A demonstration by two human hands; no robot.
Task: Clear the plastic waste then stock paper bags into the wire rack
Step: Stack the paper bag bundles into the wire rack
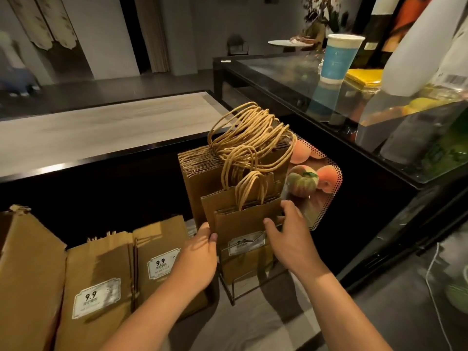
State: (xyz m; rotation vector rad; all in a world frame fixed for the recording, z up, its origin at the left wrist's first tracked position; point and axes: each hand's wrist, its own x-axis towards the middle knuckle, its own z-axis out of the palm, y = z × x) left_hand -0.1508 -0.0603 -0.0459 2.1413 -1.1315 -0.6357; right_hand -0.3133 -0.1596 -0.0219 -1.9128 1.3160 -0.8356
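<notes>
A black wire rack (229, 287) stands on the counter with brown paper bags (243, 224) upright in it, tiered from small in front to tall behind. Their twisted paper handles (249, 138) stick up in a tangle. My left hand (200, 254) grips the left edge of the front stack, thumb on its face. My right hand (288, 229) holds the right edge of the same stack, fingers curled around it. To the left, more flat brown bags (101, 269) with white 9.9 labels stand in a row.
A perforated tray (326, 198) with peach-like fruit sits just right of the rack. A glass display case (329, 97) runs along the right, with a blue cup (338, 59) and yellow papers (364, 76) on top. A pale wooden counter (101, 127) lies behind.
</notes>
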